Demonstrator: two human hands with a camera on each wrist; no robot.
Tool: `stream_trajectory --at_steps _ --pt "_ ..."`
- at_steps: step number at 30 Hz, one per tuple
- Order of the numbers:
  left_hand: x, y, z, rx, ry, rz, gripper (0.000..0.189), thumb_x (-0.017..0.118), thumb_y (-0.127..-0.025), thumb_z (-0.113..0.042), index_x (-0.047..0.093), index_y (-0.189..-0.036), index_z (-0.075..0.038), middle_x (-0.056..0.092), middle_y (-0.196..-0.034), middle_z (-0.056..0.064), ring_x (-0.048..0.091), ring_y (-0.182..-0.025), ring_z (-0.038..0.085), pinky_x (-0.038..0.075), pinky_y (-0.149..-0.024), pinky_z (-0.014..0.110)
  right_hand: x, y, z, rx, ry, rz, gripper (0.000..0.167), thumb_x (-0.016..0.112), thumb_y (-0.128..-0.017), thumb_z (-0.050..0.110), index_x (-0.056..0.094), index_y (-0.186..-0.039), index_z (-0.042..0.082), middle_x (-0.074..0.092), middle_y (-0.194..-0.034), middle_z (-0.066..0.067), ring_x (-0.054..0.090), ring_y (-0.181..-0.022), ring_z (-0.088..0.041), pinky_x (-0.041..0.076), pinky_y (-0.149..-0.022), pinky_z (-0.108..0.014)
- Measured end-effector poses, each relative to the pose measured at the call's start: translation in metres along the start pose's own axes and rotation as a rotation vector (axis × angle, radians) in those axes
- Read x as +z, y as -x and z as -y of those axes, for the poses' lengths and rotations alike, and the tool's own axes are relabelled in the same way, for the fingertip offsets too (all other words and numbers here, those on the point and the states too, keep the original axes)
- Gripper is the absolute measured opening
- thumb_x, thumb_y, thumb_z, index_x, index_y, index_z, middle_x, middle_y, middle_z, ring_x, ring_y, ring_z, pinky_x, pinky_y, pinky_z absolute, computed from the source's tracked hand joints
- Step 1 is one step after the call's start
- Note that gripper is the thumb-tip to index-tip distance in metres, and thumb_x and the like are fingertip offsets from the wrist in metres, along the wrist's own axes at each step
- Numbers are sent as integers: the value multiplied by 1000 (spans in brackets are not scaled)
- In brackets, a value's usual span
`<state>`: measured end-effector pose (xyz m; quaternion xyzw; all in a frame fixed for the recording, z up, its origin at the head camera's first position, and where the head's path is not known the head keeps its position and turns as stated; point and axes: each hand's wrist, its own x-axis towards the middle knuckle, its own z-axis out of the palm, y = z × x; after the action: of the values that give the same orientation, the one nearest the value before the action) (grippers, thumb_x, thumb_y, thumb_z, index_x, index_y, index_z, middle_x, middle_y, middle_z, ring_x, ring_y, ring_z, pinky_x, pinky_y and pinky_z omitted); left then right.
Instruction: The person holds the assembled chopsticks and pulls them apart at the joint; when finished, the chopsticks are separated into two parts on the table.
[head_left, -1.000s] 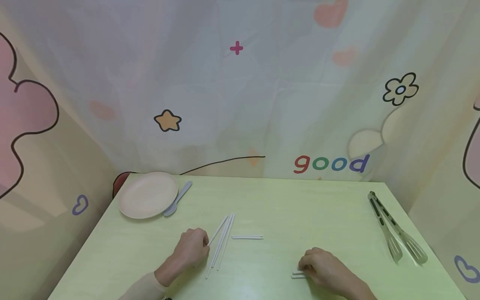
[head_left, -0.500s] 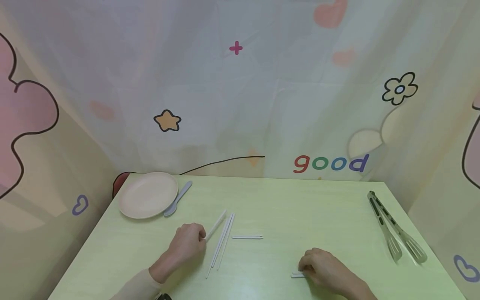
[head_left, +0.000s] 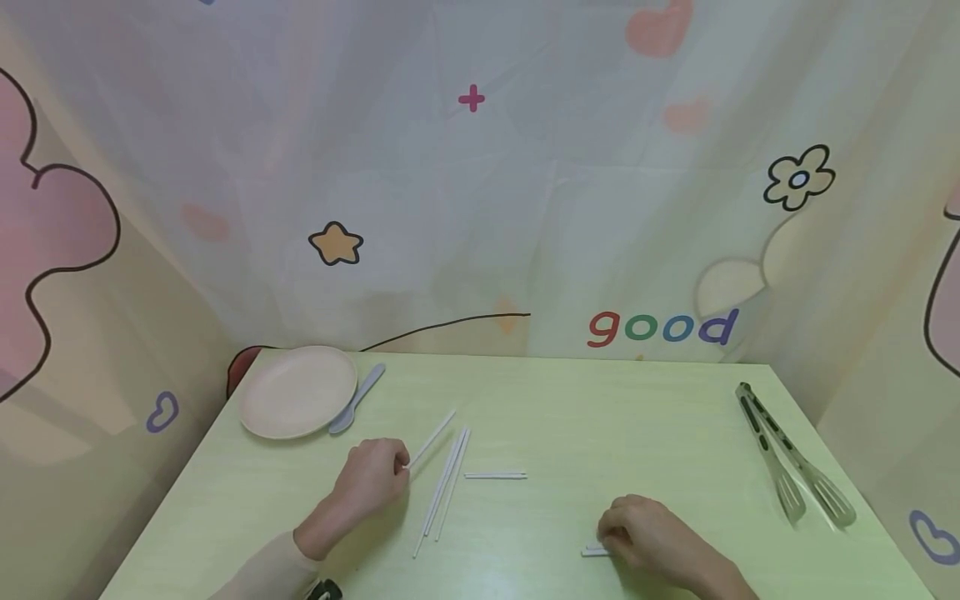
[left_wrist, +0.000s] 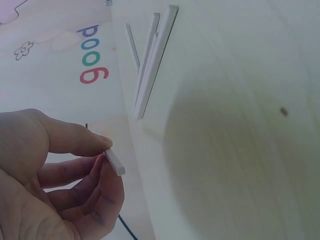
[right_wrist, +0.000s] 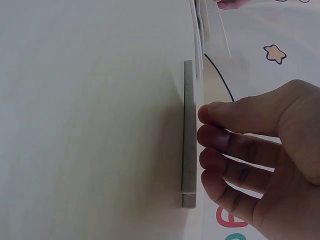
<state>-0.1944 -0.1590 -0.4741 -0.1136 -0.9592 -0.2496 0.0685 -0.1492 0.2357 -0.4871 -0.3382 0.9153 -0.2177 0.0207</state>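
Observation:
My left hand (head_left: 369, 477) pinches one white chopstick (head_left: 432, 438) between thumb and fingers. In the left wrist view the butt of that chopstick (left_wrist: 115, 163) sticks out below the thumb, away from the tabletop. Several more white chopsticks (head_left: 444, 492) lie slanted in a narrow fan just right of this hand. A pair lying crosswise (head_left: 495, 476) is beyond them to the right. My right hand (head_left: 660, 537) hovers by another chopstick pair (head_left: 595, 552), partly hidden under it. The right wrist view has its loosely bent fingers close beside those chopsticks (right_wrist: 189, 135), holding nothing.
A round pale plate (head_left: 298, 392) stands at the back left of the light green table (head_left: 585, 417), with a grey-blue spoon (head_left: 357, 400) against its right rim. Metal tongs with slotted ends (head_left: 787, 458) lie along the right side. A printed curtain (head_left: 480, 192) hangs behind.
My left hand has drawn back up and left from the fan of chopsticks, taking one chopstick with it. The right hand has stayed nearly where it was.

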Motion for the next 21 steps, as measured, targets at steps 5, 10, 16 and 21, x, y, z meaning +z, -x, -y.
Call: stream_trajectory --at_steps 5,10,16,21 --pt "-5 -4 -2 -6 -3 -8 6 69 -77 -2 71 -79 -7 64 -68 -3 53 -60 8 46 -56 27 -2 -1 0 15 27 -31 9 72 -85 11 73 -85 20 61 -81 18 50 -74 5 48 -64 -21" --pt "-10 -8 -4 -11 -9 -5 6 69 -78 -3 72 -80 -8 65 -69 -3 55 -62 9 48 -58 29 -7 -3 1 21 46 -61 8 71 -84 9 72 -89 16 63 -83 14 52 -76 3 49 -65 -22" --pt "-14 -12 -8 3 -15 2 7 68 -79 -4 71 -81 -10 65 -72 -3 55 -64 10 47 -59 29 -15 -6 5 23 67 -134 10 72 -82 7 72 -89 14 64 -86 12 56 -78 -1 51 -67 -23" --pt "-17 -14 -12 23 -16 8 8 69 -79 -4 72 -82 -10 66 -73 -4 56 -65 11 46 -59 29 -21 -9 7 20 78 -169 11 72 -83 7 72 -91 15 66 -88 11 57 -80 -4 51 -68 -24"
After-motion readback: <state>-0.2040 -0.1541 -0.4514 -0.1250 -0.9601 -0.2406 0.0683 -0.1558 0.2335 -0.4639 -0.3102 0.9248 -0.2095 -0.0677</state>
